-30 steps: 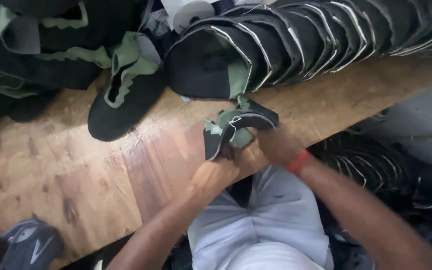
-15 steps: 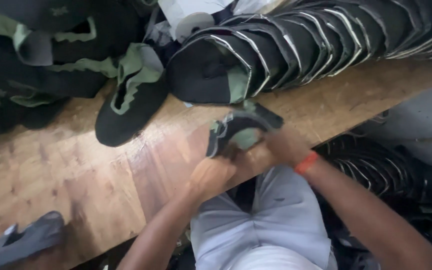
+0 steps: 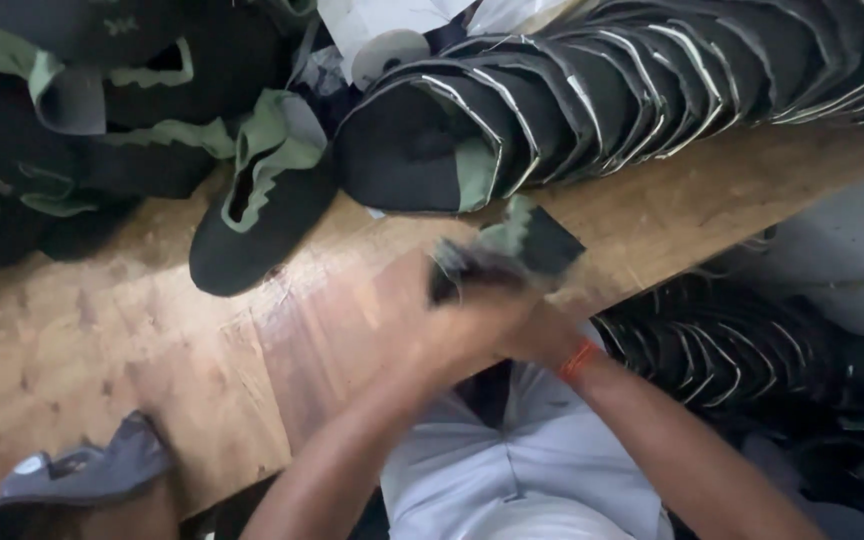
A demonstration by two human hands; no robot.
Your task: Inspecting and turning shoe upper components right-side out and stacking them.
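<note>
Both my hands hold a black shoe upper with green lining point(image 3: 512, 255) over the near edge of a wooden bench point(image 3: 132, 360). My left hand point(image 3: 457, 330) grips its lower left side. My right hand point(image 3: 542, 330), with an orange band at the wrist, grips it from the right. Hands and piece are blurred by motion. Just behind them lies a long nested row of black uppers with pale edges point(image 3: 612, 100).
A single black and green upper point(image 3: 252, 220) lies on the bench at centre left, beside a heap of the same pieces point(image 3: 72, 130) at far left. More stacked uppers point(image 3: 732, 350) sit below the bench at right. A grey shoe point(image 3: 72, 480) is at bottom left.
The upper in my hands has been turned and lifted slightly toward the row; both hands have shifted and now blur. The view has moved a little.
</note>
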